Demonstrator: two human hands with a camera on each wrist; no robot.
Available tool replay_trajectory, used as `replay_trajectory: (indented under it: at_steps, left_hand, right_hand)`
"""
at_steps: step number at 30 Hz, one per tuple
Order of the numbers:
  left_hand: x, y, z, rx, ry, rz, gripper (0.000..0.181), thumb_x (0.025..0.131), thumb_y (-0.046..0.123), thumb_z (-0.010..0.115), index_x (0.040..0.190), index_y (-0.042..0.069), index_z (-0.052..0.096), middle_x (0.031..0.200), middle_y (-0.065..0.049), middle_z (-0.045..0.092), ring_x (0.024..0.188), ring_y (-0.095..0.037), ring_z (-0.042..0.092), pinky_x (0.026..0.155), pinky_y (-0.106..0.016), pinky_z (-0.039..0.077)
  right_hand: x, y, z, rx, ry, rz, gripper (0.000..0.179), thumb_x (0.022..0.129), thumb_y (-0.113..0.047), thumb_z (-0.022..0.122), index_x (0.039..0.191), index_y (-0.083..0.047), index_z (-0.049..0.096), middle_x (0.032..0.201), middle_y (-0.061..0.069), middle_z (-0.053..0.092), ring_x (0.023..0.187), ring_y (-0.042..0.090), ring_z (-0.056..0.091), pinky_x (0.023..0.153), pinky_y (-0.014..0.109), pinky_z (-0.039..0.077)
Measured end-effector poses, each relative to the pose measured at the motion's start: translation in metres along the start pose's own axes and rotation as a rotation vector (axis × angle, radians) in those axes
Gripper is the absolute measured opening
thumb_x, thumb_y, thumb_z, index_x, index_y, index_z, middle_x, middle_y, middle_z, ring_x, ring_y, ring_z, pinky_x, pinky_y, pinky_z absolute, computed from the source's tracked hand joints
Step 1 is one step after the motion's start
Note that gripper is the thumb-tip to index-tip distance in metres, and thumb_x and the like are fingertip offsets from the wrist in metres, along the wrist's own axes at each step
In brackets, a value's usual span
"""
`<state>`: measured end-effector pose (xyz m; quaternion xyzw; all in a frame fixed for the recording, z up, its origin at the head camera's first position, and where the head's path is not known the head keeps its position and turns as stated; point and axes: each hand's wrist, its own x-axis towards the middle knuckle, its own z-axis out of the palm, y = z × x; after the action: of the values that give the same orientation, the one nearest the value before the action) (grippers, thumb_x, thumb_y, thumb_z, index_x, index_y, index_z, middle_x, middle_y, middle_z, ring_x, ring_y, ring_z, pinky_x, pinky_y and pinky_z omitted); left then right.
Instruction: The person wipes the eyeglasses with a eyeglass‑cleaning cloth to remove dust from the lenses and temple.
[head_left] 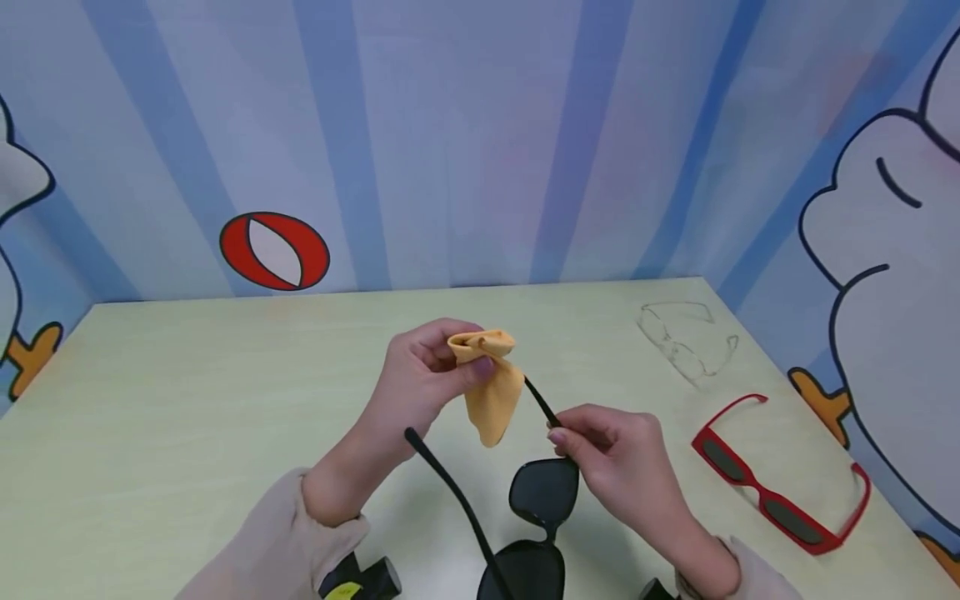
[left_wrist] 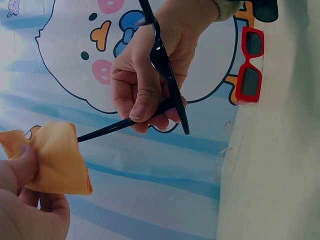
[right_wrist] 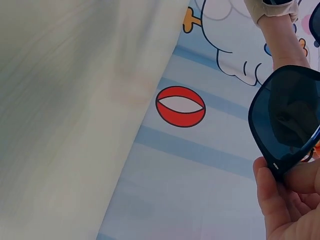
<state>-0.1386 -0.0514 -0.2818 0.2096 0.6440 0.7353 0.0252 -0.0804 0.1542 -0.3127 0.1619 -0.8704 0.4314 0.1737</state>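
A pair of black sunglasses (head_left: 546, 493) is held above the table, its dark lenses toward the lower middle of the head view. My right hand (head_left: 618, 462) pinches it near the hinge, at the base of one temple arm. The tip of that arm runs into a folded yellow cloth (head_left: 491, 400), which my left hand (head_left: 423, 371) pinches between thumb and fingers. In the left wrist view the cloth (left_wrist: 60, 160) wraps the arm's end, hiding it. The other temple arm (head_left: 453, 492) sticks out freely toward the left forearm. One lens (right_wrist: 287, 115) looms large in the right wrist view.
Red-framed sunglasses (head_left: 780, 492) lie on the table (head_left: 225, 400) at the right. Behind them lie thin wire-framed clear glasses (head_left: 686, 342). A blue striped backdrop (head_left: 465, 150) with cartoon figures rises along the table's back and right edges.
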Motion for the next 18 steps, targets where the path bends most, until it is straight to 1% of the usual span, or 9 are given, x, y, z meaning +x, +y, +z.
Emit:
replay_trajectory:
  at_steps: [2, 5, 8, 11, 12, 15, 17, 18]
  left_hand:
    - [0.000, -0.001, -0.003, 0.009, 0.003, -0.007, 0.027, 0.082, -0.002, 0.067, 0.108, -0.006, 0.061, 0.097, -0.009, 0.070, 0.092, -0.023, 0.061, 0.079, -0.034, 0.052]
    - [-0.001, -0.002, -0.007, 0.016, 0.024, -0.021, 0.027, 0.083, -0.002, 0.067, 0.109, -0.005, 0.061, 0.096, -0.006, 0.070, 0.093, -0.023, 0.061, 0.079, -0.033, 0.052]
    - [0.000, -0.004, -0.011, 0.010, 0.040, -0.028, 0.029, 0.082, 0.000, 0.068, 0.110, -0.006, 0.060, 0.096, -0.006, 0.070, 0.093, -0.024, 0.060, 0.080, -0.032, 0.052]
    - [0.002, -0.004, -0.015, -0.023, 0.056, -0.029, 0.029, 0.083, -0.001, 0.067, 0.110, -0.007, 0.060, 0.095, -0.004, 0.070, 0.093, -0.023, 0.060, 0.082, -0.031, 0.051]
    - [0.003, -0.004, -0.016, -0.040, 0.068, -0.030, 0.026, 0.083, -0.002, 0.066, 0.108, -0.005, 0.061, 0.095, -0.002, 0.070, 0.094, -0.022, 0.060, 0.083, -0.030, 0.051]
    - [0.003, -0.002, -0.025, -0.106, 0.130, -0.009, 0.020, 0.086, -0.005, 0.061, 0.103, 0.005, 0.065, 0.094, 0.003, 0.070, 0.094, -0.019, 0.062, 0.085, -0.030, 0.051]
    - [0.004, 0.000, -0.033, -0.142, 0.202, 0.005, 0.021, 0.088, -0.003, 0.059, 0.104, 0.010, 0.064, 0.096, 0.004, 0.069, 0.095, -0.018, 0.062, 0.087, -0.029, 0.050]
    - [0.004, 0.002, -0.037, -0.157, 0.250, 0.014, 0.021, 0.089, -0.002, 0.059, 0.105, 0.011, 0.063, 0.097, 0.003, 0.069, 0.096, -0.018, 0.062, 0.088, -0.029, 0.050]
  right_hand:
    - [0.000, 0.001, 0.001, 0.007, 0.001, -0.015, 0.013, 0.076, 0.004, 0.072, 0.082, -0.007, 0.071, 0.070, -0.005, 0.067, 0.058, 0.002, 0.062, 0.054, 0.022, 0.054]
    - [0.002, 0.002, 0.002, 0.016, -0.009, -0.053, 0.012, 0.077, 0.004, 0.072, 0.083, -0.007, 0.071, 0.070, -0.004, 0.067, 0.058, 0.002, 0.061, 0.054, 0.022, 0.053]
    - [0.003, 0.003, 0.001, 0.011, -0.005, -0.074, 0.013, 0.076, 0.004, 0.072, 0.083, -0.007, 0.072, 0.071, -0.004, 0.067, 0.057, 0.001, 0.061, 0.053, 0.021, 0.053]
    - [0.004, 0.003, 0.000, 0.007, 0.000, -0.074, 0.012, 0.077, 0.003, 0.072, 0.084, -0.007, 0.072, 0.071, -0.004, 0.067, 0.058, 0.002, 0.061, 0.053, 0.021, 0.052]
    - [0.004, 0.004, -0.001, 0.007, -0.001, -0.071, 0.012, 0.077, 0.003, 0.072, 0.084, -0.007, 0.072, 0.072, -0.004, 0.067, 0.058, 0.002, 0.061, 0.053, 0.021, 0.052]
    - [0.005, 0.008, -0.003, 0.005, -0.014, -0.033, 0.011, 0.078, 0.002, 0.072, 0.084, -0.007, 0.072, 0.072, -0.003, 0.068, 0.057, 0.003, 0.061, 0.051, 0.022, 0.051]
    - [0.006, 0.012, -0.004, 0.000, -0.022, 0.007, 0.010, 0.078, 0.001, 0.072, 0.084, -0.007, 0.072, 0.072, -0.002, 0.068, 0.057, 0.004, 0.061, 0.049, 0.023, 0.049]
    - [0.008, 0.016, -0.005, -0.001, -0.025, 0.035, 0.009, 0.079, 0.001, 0.071, 0.084, -0.006, 0.072, 0.072, -0.001, 0.068, 0.057, 0.004, 0.061, 0.048, 0.024, 0.048]
